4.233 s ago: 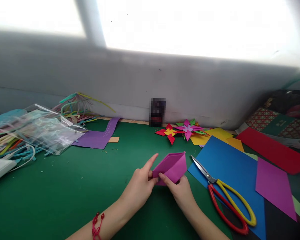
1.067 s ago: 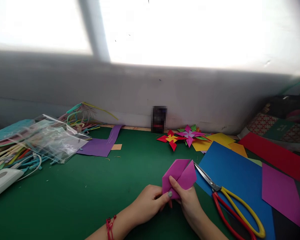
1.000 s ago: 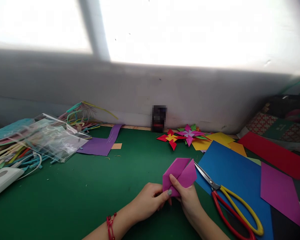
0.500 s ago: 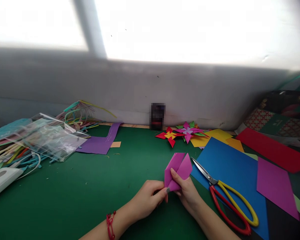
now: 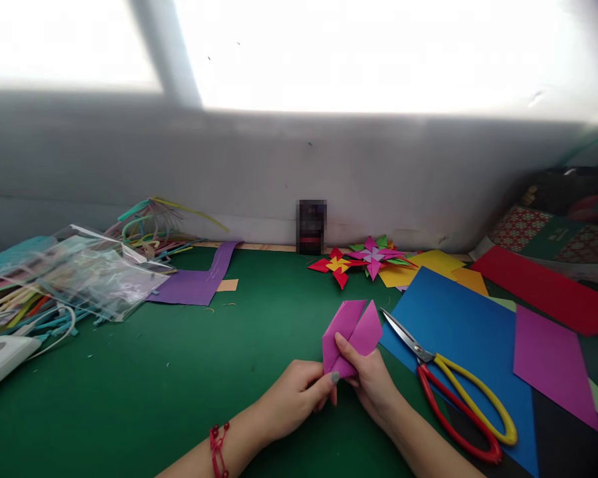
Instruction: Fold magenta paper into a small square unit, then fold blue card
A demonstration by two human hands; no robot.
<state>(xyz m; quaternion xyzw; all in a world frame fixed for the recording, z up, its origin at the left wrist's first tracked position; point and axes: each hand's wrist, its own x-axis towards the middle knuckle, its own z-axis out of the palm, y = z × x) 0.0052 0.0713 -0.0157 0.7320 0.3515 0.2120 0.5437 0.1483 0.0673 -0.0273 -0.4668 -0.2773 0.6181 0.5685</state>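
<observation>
A folded magenta origami paper (image 5: 346, 325) is held up over the green table between my two hands. My left hand (image 5: 306, 392) pinches its lower left corner, thumb on top and fingers curled below. My right hand (image 5: 366, 372) grips the lower right part, with the thumb pressed flat across the middle folds. Two pointed flaps rise at the top with a gap between them. To the right of my right hand lie scissors (image 5: 423, 355) with one red and one yellow handle, resting on blue paper (image 5: 463, 332).
Folded paper stars (image 5: 373, 255) lie at the back near a pixelated dark object (image 5: 311, 227). Red paper (image 5: 538, 289) and magenta paper (image 5: 553, 365) are on the right. At left are purple paper (image 5: 192, 285), a clear plastic bag (image 5: 129, 279), coloured strips and a white device (image 5: 4, 358).
The view has shifted slightly. Both hands keep their grip on the magenta paper, and its folds look nearly the same, with the lower left corner pressed a little flatter.
</observation>
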